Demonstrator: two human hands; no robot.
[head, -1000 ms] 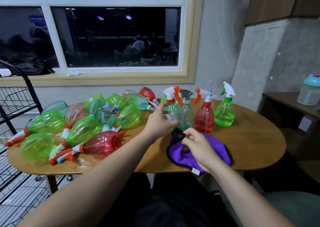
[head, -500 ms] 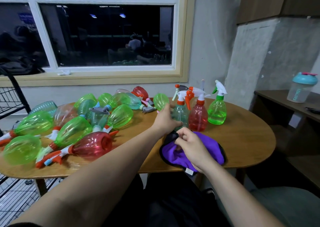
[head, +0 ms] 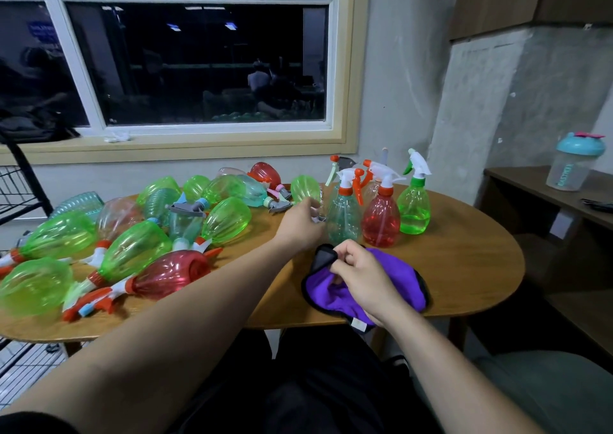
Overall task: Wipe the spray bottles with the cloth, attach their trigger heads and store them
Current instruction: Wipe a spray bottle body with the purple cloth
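on the wooden worktop [head: 464, 261], near its front edge, a purple cloth [head: 398, 274] lies bunched under the right hand [head: 360, 276], whose thumb and fingers pinch the cloth's black-trimmed edge. the left hand [head: 298, 223] reaches to just beside an upright teal bottle [head: 343, 216]; its fingers are curled, but whether they hold anything cannot be told. a red bottle [head: 381, 221] and a green bottle [head: 414, 209] stand beside the teal one, all three with trigger heads on. further left, a heap of bottles [head: 132, 251] lies on its sides.
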